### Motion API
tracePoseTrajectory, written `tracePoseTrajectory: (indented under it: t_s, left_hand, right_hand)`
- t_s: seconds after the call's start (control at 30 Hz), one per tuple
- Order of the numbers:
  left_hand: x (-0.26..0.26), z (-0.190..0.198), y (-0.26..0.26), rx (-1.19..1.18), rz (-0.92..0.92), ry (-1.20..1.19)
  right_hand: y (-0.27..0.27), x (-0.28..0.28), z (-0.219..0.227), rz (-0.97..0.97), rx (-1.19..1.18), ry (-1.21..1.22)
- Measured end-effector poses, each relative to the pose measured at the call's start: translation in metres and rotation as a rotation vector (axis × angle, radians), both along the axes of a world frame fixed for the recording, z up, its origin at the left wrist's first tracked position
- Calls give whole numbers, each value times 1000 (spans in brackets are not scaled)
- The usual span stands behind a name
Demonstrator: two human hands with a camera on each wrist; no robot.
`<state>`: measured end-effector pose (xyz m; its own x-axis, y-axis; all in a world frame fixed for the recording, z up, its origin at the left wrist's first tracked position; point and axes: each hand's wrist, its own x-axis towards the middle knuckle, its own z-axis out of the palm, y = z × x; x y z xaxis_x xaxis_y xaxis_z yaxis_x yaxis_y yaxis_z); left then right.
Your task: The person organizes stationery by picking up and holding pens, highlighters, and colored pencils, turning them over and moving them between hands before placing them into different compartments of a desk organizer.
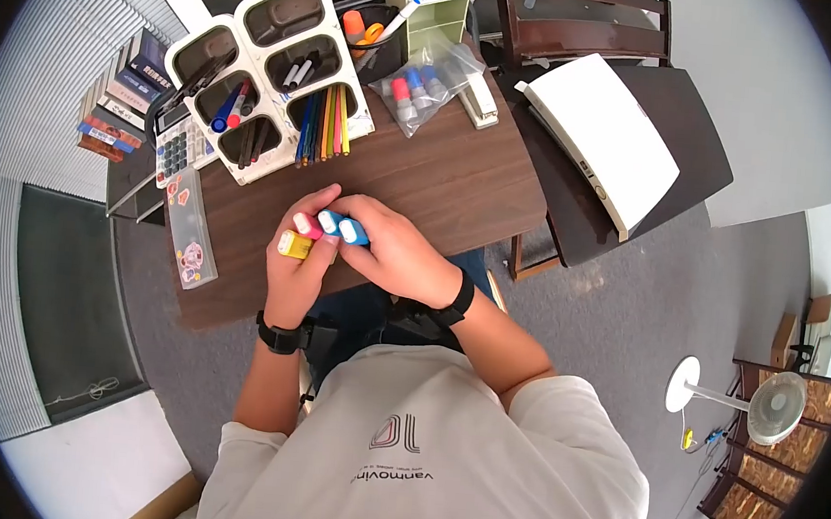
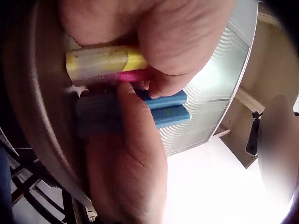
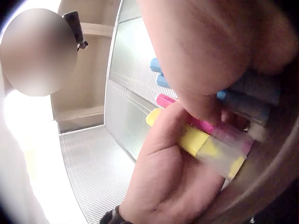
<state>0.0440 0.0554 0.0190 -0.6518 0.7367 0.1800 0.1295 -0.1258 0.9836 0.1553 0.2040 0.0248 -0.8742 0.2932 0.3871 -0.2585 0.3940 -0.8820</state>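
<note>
Both hands meet above the front edge of the brown desk (image 1: 422, 177). The left hand (image 1: 295, 268) grips a yellow highlighter (image 1: 295, 244) and a pink highlighter (image 1: 308, 225), its thumb across them. Curled round two blue highlighters (image 1: 353, 232) is the right hand (image 1: 401, 254). In the left wrist view the yellow highlighter (image 2: 100, 64) lies beside the pink one (image 2: 133, 75), with the blue pair (image 2: 170, 108) next to them. The right wrist view shows the yellow highlighter (image 3: 201, 143) along the left palm; fingers cover part of every highlighter.
A white compartment organizer (image 1: 247, 170) with pens and pencils stands at the desk's back left. Near it are a clear pouch (image 1: 193, 232), a calculator (image 1: 178, 151), a bag of bottles (image 1: 419, 89), a stapler (image 1: 478, 103) and a black pen cup (image 1: 382, 60).
</note>
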Motion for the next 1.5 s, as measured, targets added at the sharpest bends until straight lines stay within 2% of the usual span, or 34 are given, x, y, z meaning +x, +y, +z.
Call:
tracePoseTrajectory:
  t_s: [0.13, 0.2, 0.33, 0.43, 0.5, 0.53, 0.6, 0.63, 0.73, 0.83, 0.87, 0.9, 0.93, 0.97, 1.03, 1.07, 1.13, 1.17, 1.27, 1.33, 1.37, 1.47, 1.5]
  left_hand:
    - [-1, 6, -1, -1, -51, -14]
    - [-5, 1, -5, 6, -106, 107]
    - [-4, -6, -4, 34, -74, 83]
    - [3, -1, 6, 37, 15, 194]
    - [7, -2, 13, 201, 33, 124]
    - [7, -3, 13, 201, 33, 122]
    - [3, -5, 13, 284, -32, -37]
    - [-1, -6, 11, 286, -34, -36]
    - [-13, -10, 0, 252, -209, -50]
    - [-12, -6, -4, 224, -139, -72]
    - [-14, -7, -4, 226, -138, -72]
    - [-17, -9, -7, 285, -122, -198]
    - [-18, -10, -9, 342, -106, -325]
    - [-18, -9, -10, 340, -105, -328]
    - [-18, -2, -10, 379, -34, -296]
    - [-21, 1, -12, 339, -26, -267]
    - [-21, 8, -13, 269, -23, -214]
    - [-19, 11, -13, 198, -17, -167]
    - [-14, 17, -12, 74, -26, -107]
    - [-10, 17, -9, 63, -19, -112]
    - [-9, 16, -8, 51, -6, -118]
    - [-9, 19, -11, 21, -43, -39]
    - [-9, 21, -12, 20, -42, -39]
  right_hand:
    - [0, 1, 7, 19, -1, -26]
    - [0, 0, 2, 60, 142, 8]
    - [-2, -3, -4, 50, 136, -1]
    - [-3, -3, -3, 27, 124, 33]
    - [-6, -5, -5, -53, 183, 83]
    - [-7, -6, -5, -54, 184, 81]
    - [-5, -7, -6, -40, 284, 82]
    - [-3, -8, -5, -42, 287, 83]
    - [-2, -7, -8, -30, 325, 83]
    - [-1, -9, -6, -32, 303, 101]
    - [1, -7, -2, 0, 162, 61]
    - [3, -4, 3, 31, 21, 20]
    - [8, -3, 6, 22, -7, 6]
    - [10, -4, 0, -8, -88, 24]
    - [5, -6, -10, -85, -431, 11]
    - [5, -6, -11, -87, -428, 14]
    - [5, -4, -5, -152, -730, -34]
    - [5, -2, -1, -154, -730, -37]
    - [9, 1, 1, -110, -650, -67]
    - [13, 0, -4, -93, -115, 67]
    - [12, 1, -5, -96, -114, 68]
    - [4, 5, 7, -176, 213, 66]
    - [5, 8, 8, -175, 212, 65]
